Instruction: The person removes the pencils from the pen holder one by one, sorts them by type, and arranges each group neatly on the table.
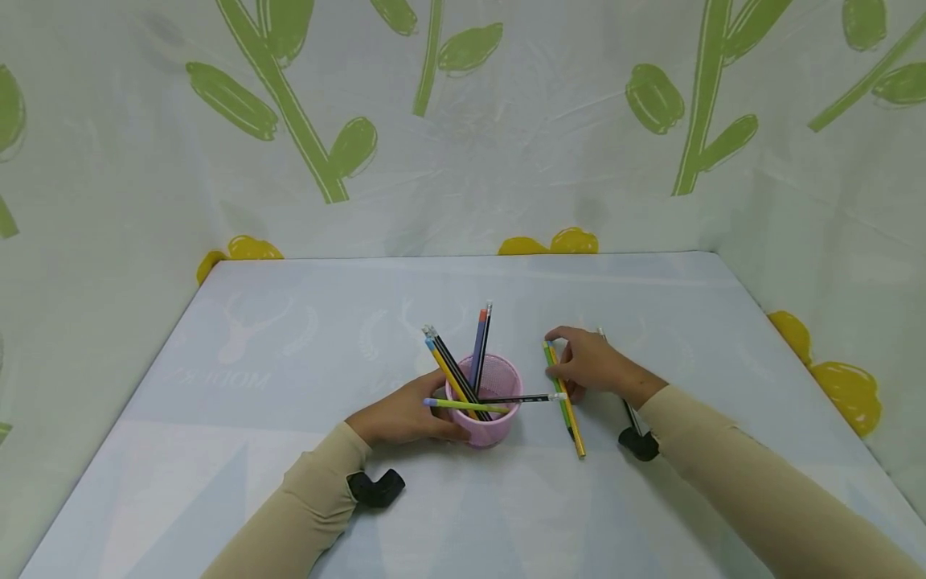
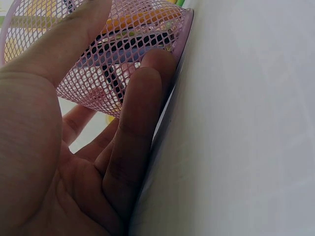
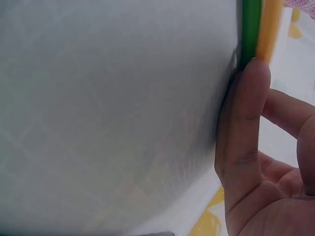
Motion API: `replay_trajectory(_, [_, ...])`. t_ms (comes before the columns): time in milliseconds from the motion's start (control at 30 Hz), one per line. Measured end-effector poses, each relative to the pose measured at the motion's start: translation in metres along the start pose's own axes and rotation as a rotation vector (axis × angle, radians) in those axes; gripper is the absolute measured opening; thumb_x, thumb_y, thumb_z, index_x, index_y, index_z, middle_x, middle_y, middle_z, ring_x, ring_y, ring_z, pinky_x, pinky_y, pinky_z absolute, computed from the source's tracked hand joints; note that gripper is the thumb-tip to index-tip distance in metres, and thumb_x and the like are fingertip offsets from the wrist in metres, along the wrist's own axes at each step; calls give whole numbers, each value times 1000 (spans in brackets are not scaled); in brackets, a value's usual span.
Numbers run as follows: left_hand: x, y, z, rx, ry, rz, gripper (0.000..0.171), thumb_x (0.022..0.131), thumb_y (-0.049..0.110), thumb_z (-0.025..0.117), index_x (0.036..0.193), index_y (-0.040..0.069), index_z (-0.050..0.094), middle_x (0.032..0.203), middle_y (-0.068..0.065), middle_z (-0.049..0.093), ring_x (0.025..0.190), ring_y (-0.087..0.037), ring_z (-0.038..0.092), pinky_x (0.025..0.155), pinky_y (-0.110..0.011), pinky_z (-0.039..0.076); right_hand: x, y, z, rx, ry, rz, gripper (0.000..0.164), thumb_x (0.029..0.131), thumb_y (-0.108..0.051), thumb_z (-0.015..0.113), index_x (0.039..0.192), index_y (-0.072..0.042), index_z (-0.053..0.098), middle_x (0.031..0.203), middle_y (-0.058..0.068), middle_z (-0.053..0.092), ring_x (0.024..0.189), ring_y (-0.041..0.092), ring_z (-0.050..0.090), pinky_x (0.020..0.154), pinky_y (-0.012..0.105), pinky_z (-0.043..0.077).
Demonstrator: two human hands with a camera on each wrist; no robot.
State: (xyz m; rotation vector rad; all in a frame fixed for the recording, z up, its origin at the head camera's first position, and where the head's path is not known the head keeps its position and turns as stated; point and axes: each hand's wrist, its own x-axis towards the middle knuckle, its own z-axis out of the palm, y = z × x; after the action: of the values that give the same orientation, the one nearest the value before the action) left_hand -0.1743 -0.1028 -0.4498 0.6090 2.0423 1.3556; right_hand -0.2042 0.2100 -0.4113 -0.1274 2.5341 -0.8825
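My left hand (image 1: 405, 412) grips the side of a pink mesh pencil cup (image 1: 486, 434), its fingers low on the wall near the table in the left wrist view. Black, blue and yellow pencils lean upright in the cup. A lime pencil (image 1: 463, 405) and a black pencil (image 1: 524, 399) lie across its rim. To the right of the cup, my right hand (image 1: 596, 363) pinches a green pencil (image 3: 250, 29) and a yellow pencil (image 1: 576, 434) lying side by side on the table. Its thumb crosses them, with other fingers on the far side.
A thin dark pencil-like stick (image 1: 629, 414) lies partly hidden under the right wrist. Both wrists carry black camera mounts (image 1: 376, 488). The pale table (image 1: 289, 450) ends at a hanging sheet (image 1: 463, 185) printed with green leaves, which also encloses both sides.
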Motion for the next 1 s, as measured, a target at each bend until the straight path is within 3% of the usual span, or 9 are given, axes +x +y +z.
replay_trajectory(367, [1, 0, 0, 7, 4, 9, 76, 78, 30, 86, 142, 30, 46, 136, 4, 58, 128, -20, 47, 112, -49, 38, 3, -7, 7, -93, 47, -7, 64, 91, -16, 73, 146, 1, 45, 84, 8, 66, 57, 12, 62, 55, 25, 52])
replay_trajectory(633, [1, -1, 0, 6, 1, 8, 78, 78, 31, 86, 144, 31, 45, 137, 4, 57, 130, -21, 46, 112, -50, 38, 0, -10, 9, -96, 10, 50, 71, 90, -18, 75, 151, -4, 41, 86, 10, 64, 59, 15, 63, 55, 24, 54])
replay_trajectory(867, [1, -1, 0, 1, 4, -3, 78, 78, 31, 86, 144, 30, 44, 138, 3, 56, 132, -21, 46, 113, -50, 38, 3, -10, 10, -85, 25, 27, 70, 91, -17, 73, 150, -1, 40, 84, 9, 64, 59, 14, 61, 55, 25, 51])
replay_trajectory(1000, [1, -1, -1, 0, -1, 3, 77, 78, 30, 86, 144, 30, 45, 137, 2, 57, 126, -21, 48, 106, -44, 44, 5, -12, 11, -79, 50, 24, 69, 91, -17, 73, 149, 0, 41, 83, 9, 64, 59, 13, 60, 56, 24, 50])
